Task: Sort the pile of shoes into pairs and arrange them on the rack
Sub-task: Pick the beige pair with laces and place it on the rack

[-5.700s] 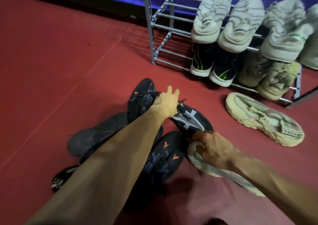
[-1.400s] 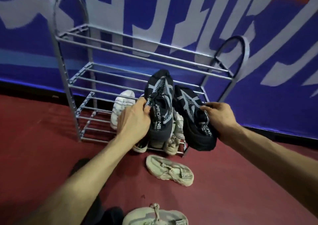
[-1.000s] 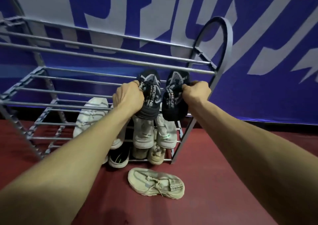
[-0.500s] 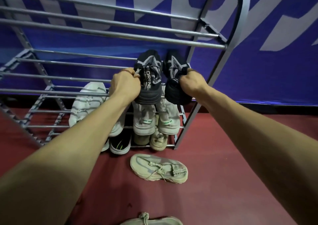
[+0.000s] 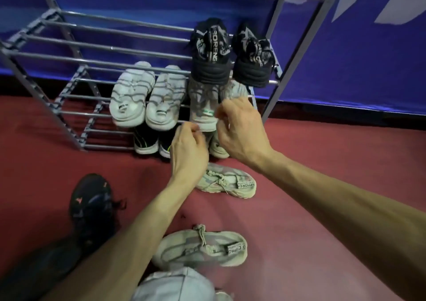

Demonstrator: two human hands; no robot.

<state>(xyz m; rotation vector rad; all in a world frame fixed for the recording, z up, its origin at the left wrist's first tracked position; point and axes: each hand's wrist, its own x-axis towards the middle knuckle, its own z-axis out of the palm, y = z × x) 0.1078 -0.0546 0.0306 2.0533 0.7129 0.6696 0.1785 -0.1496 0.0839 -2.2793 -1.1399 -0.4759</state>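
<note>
A dark red floor (image 5: 322, 162) meets a blue wall (image 5: 345, 59) bearing white shapes.

A dark red floor (image 5: 322, 162) is seen across the middle and lower frame. A blue wall banner (image 5: 357, 59) with pale lettering fills the top and upper right, and a pale grey fabric shape (image 5: 175, 287) is cut off at the bottom centre.

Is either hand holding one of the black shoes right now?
No: both black shoes sit on the rack, while the left hand and right hand hang empty below them.

Black shoe (image 5: 211, 54) strap: "FORENG"; beige shoe (image 5: 227, 183) tab: "APROREN".
</note>
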